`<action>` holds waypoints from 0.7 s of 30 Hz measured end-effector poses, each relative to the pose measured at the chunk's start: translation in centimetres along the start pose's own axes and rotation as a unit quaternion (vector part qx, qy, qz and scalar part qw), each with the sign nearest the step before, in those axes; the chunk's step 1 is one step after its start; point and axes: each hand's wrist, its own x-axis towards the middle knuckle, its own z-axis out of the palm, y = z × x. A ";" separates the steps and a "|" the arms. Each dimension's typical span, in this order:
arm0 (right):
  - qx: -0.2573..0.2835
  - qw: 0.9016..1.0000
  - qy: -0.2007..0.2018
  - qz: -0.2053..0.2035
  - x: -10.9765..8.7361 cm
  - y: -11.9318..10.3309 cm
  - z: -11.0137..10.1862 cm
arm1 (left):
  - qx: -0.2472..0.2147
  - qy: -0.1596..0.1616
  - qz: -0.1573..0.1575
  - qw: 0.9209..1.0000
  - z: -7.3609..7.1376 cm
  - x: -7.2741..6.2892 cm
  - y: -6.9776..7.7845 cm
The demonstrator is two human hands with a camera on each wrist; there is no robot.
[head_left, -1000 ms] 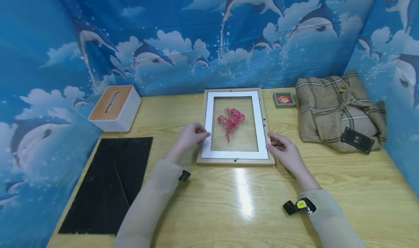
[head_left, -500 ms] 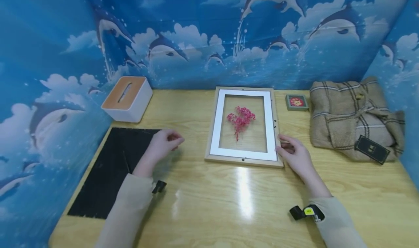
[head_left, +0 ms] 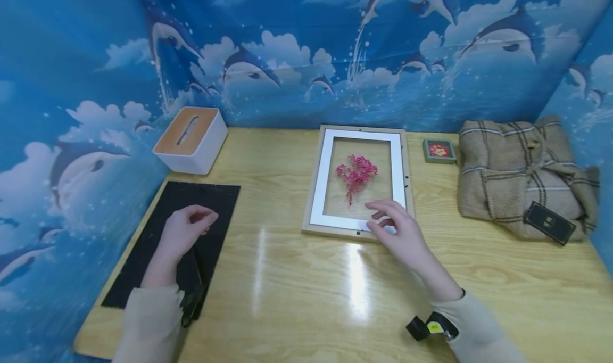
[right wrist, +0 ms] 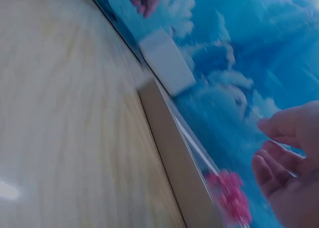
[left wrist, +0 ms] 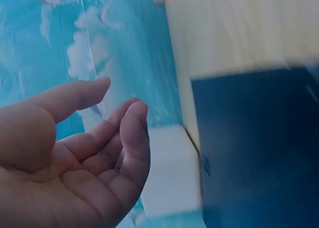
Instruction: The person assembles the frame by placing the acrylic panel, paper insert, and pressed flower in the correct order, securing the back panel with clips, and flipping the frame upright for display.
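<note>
My left hand [head_left: 184, 230] hovers over a flat black board [head_left: 220, 206] at the left of the table, fingers loosely bent and holding nothing. In the left wrist view, a gap shows between the thumb and fingers of that hand [left wrist: 94, 163]. My right hand [head_left: 399, 230] hangs above the lower right corner of a wooden picture frame [head_left: 312, 228], with nothing in it. A white mat border [head_left: 322, 179] lies inside the frame, around a sprig of pink dried flowers [head_left: 356, 172]. The right wrist view shows the flowers [right wrist: 230, 195] beyond the frame's edge [right wrist: 172, 153].
A white tissue box [head_left: 193, 142] with a wood-coloured lid stands at the back left. Right of the frame are a small green box [head_left: 439, 151] with a red top and a folded plaid cloth [head_left: 522, 176] bearing a black tag [head_left: 549, 223]. A dolphin-print backdrop [head_left: 297, 59] encloses the table.
My left hand has left the frame's left side and moved left over the black board. The right hand has let go of the frame's right edge and shifted left over its lower corner.
</note>
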 end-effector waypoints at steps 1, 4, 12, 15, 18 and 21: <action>0.021 1.000 -0.023 0.002 0.1 -0.5 0.7 | 0.002 0.006 -0.013 1.000 -0.2 -0.2 -0.4; 0.071 0.992 -0.096 0.027 0.3 -1.8 2.9 | 0.002 0.030 -0.044 0.999 -0.7 -0.6 -1.8; 0.179 0.947 -0.251 0.085 2.2 -3.7 9.8 | -0.017 0.081 -0.092 0.992 -2.0 -1.7 -5.1; 0.216 0.931 -0.275 0.109 2.9 -4.1 12.4 | -0.033 0.081 -0.111 0.990 -2.6 -2.0 -5.9; 0.280 0.901 -0.296 0.151 3.5 -4.3 15.0 | -0.041 0.081 -0.128 0.988 -2.9 -2.1 -6.7; 0.348 0.861 -0.307 0.208 4.0 -4.6 17.4 | -0.044 0.078 -0.141 0.986 -3.1 -2.1 -7.1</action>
